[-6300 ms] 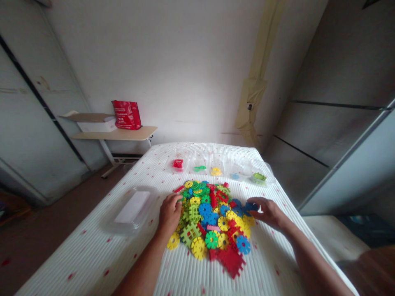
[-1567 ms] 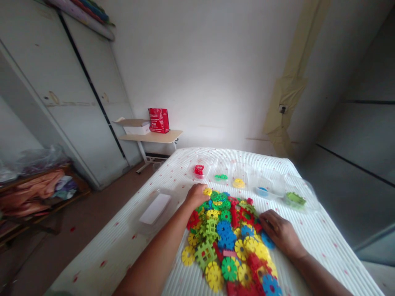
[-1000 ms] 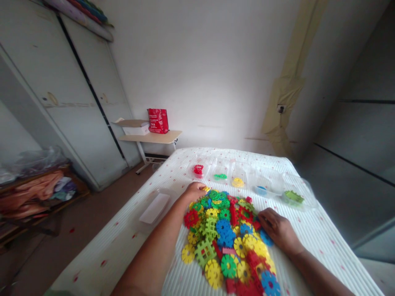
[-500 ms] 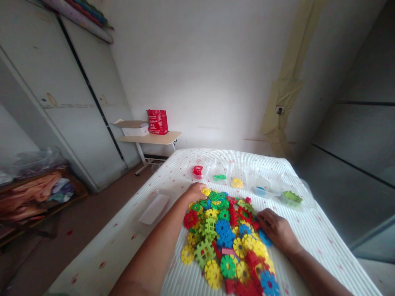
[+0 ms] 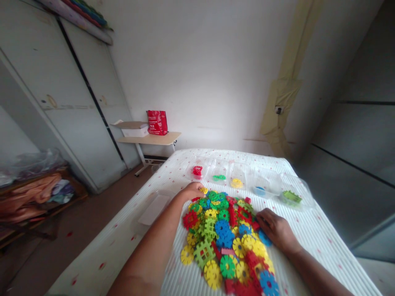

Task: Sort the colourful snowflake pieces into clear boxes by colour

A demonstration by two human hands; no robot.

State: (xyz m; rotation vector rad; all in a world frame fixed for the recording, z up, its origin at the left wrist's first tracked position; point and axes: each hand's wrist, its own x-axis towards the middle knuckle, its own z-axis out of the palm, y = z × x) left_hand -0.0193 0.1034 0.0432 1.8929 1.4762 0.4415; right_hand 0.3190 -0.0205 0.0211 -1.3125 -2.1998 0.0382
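My left hand [image 5: 194,190] is at the far left edge of a pile of plastic building pieces, pinching a yellow notched disc [image 5: 204,190] between thumb and fingers. The pile mixes blue discs [image 5: 222,227], green discs [image 5: 227,266], light green window-shaped pieces [image 5: 205,253] and red pieces [image 5: 190,220]. My right hand [image 5: 277,228] rests against the pile's right side, fingers loosely bent and apart, with nothing visibly held. Beside it lies a blue disc [image 5: 264,238], partly covered. The undersides of the right fingers are hidden.
Beyond the pile stands a row of clear containers, holding red pieces [image 5: 197,171], green pieces [image 5: 219,177], yellow discs [image 5: 236,183], a blue disc [image 5: 259,190] and light green pieces [image 5: 291,197]. A clear box [image 5: 154,209] sits left of my forearm on the patterned cover [image 5: 123,246].
My left hand has drawn slightly left and lifted the yellow disc away from the pile, uncovering pieces below. My right hand stays in place.
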